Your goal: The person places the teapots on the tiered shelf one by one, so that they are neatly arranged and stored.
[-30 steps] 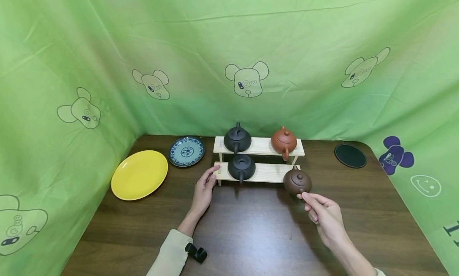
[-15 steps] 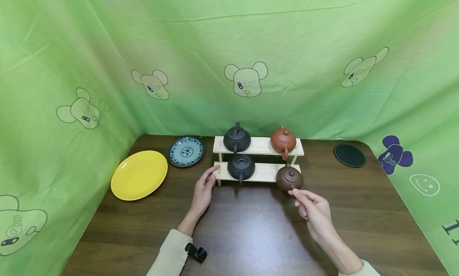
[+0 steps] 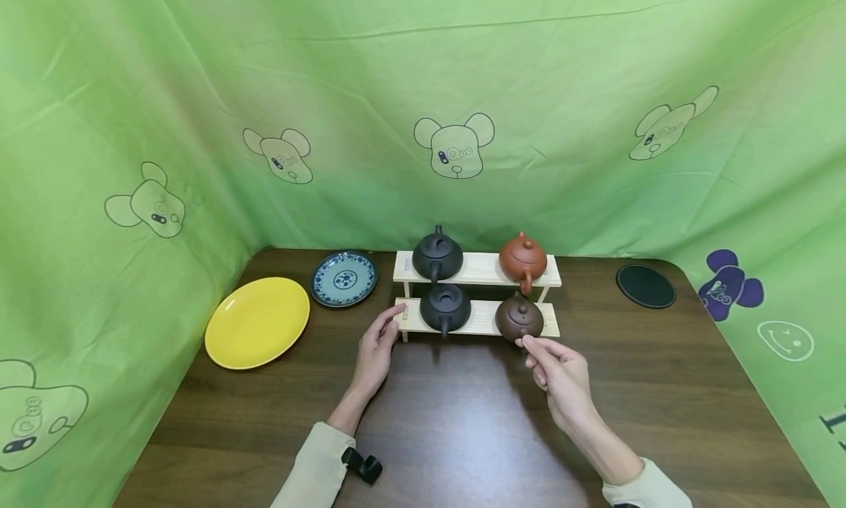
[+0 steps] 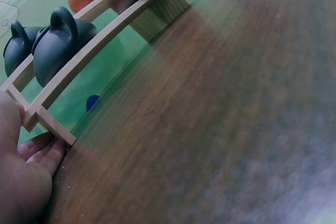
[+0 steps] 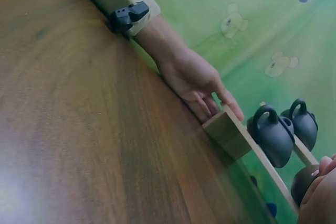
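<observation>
My right hand (image 3: 562, 379) pinches the handle of a dark brown teapot (image 3: 519, 316), which sits over the right part of the lower step of a two-tier wooden rack (image 3: 485, 318). At the rack's left end, my left hand (image 3: 375, 357) grips the lower step; the left wrist view has its fingers (image 4: 43, 153) curled by the end leg. A black teapot (image 3: 445, 307) stands on the lower step's left part. Above it, on the upper step, is another black teapot (image 3: 437, 256), with a reddish-orange teapot (image 3: 522, 260) to the right. All handles face me.
Left of the rack lie a blue patterned plate (image 3: 344, 279) and a large yellow plate (image 3: 258, 323). A round black coaster (image 3: 645, 286) lies at the back right of the brown wooden table (image 3: 456, 427). Green printed cloth (image 3: 370, 67) hangs around the back and sides.
My right hand has carried the brown teapot leftward and slightly away from me, from beside the rack's right end to over its lower step. My left hand stays in place.
</observation>
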Action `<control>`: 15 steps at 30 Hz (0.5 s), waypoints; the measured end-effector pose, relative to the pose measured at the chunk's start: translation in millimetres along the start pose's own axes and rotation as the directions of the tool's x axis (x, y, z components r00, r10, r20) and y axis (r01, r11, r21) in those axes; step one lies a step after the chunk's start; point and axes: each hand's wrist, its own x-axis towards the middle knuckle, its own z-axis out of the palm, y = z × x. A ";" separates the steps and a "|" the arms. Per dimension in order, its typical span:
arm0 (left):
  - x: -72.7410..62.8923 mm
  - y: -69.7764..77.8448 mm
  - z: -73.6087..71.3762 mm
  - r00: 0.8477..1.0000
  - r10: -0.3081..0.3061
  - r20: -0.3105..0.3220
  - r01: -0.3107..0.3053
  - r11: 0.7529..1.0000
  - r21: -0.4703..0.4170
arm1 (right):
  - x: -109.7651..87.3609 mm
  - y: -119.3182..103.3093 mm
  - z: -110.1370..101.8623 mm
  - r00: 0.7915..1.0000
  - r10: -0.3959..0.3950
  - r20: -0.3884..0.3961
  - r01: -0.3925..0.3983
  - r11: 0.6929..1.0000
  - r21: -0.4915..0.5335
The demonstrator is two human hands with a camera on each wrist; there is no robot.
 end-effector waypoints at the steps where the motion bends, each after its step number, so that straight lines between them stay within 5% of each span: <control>1: 0.4 -1.4 -0.5 1.000 -0.010 0.004 0.010 1.000 -0.010 | 1.1 0.3 1.2 1.000 0.001 -0.003 -0.001 1.000 0.001; 5: 1.4 -6.1 -1.7 1.000 -0.027 0.016 0.027 0.999 -0.028 | 4.8 0.1 4.9 1.000 0.008 -0.011 -0.008 1.000 0.004; 15: -0.1 -3.1 -0.6 0.998 0.068 -0.003 -0.068 0.997 0.040 | 13.5 -2.0 12.3 1.000 0.023 -0.020 -0.023 0.999 0.039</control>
